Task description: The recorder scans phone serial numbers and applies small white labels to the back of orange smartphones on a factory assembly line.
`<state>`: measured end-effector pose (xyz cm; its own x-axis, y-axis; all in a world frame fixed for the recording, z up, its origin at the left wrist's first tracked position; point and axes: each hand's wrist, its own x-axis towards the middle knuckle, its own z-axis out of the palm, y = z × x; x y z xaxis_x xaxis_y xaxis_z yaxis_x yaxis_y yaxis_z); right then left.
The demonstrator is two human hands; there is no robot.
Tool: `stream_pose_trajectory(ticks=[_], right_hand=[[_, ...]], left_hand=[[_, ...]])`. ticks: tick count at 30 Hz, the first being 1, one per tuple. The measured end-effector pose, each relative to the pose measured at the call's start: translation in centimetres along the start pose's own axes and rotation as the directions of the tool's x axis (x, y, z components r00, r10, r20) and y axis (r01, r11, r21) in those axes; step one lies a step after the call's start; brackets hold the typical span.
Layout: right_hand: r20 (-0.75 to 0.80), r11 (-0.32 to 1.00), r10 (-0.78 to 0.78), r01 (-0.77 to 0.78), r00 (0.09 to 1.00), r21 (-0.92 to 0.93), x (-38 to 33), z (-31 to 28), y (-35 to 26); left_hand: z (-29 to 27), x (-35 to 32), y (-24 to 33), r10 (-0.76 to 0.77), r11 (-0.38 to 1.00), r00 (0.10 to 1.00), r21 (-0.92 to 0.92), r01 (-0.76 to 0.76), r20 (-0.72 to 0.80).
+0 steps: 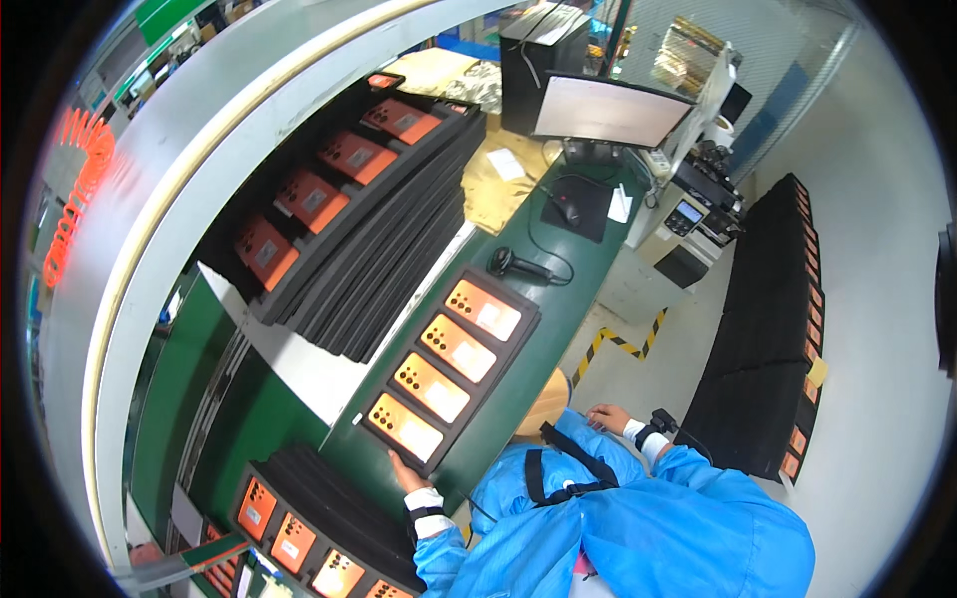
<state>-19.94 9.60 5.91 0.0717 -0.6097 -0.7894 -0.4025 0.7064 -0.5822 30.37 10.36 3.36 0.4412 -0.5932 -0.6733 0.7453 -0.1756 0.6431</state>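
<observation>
A black foam tray (473,404) lies on the green bench, with orange-gold phones (431,387) in a row of slots, camera side up and a white label on each. My left hand (406,474) is at the tray's near left corner, fingers stretched along its edge; it appears open, and whether it touches the tray is hard to tell. My right hand (608,417) is held low beside my lap, off the bench, holding nothing, with its fingers loosely apart. A black handheld scanner (523,265) lies just beyond the tray.
A tall stack of black trays (389,229) with phones on top stands left of the bench; another tray stack (299,488) is at near left. A monitor (610,112), mouse (565,207) and label printer (688,221) are at the far end. More stacked trays (743,339) line the right wall.
</observation>
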Motion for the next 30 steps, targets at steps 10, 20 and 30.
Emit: stream_pose_trajectory(ticks=[10, 20, 30], right_hand=[[-0.087, 0.996, -0.032, 0.039, 0.996, 0.078, 2.4, -5.5, 0.7], [-0.152, 0.821, -0.56, 0.521, 0.815, -0.234, 14.7, -7.2, -22.8], [0.021, 0.773, -0.615, 0.608, 0.788, -0.182, 21.8, -11.9, -22.7]], left_hand=[[0.3, -0.2, -0.1, 0.146, 0.966, 0.987, 0.226, -0.127, -0.068], [2.2, 0.0, -0.9, 0.36, 0.91, 0.9, 0.304, -0.281, -0.246], [6.0, -2.2, -0.5, 0.611, 0.617, 0.697, 0.778, -0.121, -0.376]])
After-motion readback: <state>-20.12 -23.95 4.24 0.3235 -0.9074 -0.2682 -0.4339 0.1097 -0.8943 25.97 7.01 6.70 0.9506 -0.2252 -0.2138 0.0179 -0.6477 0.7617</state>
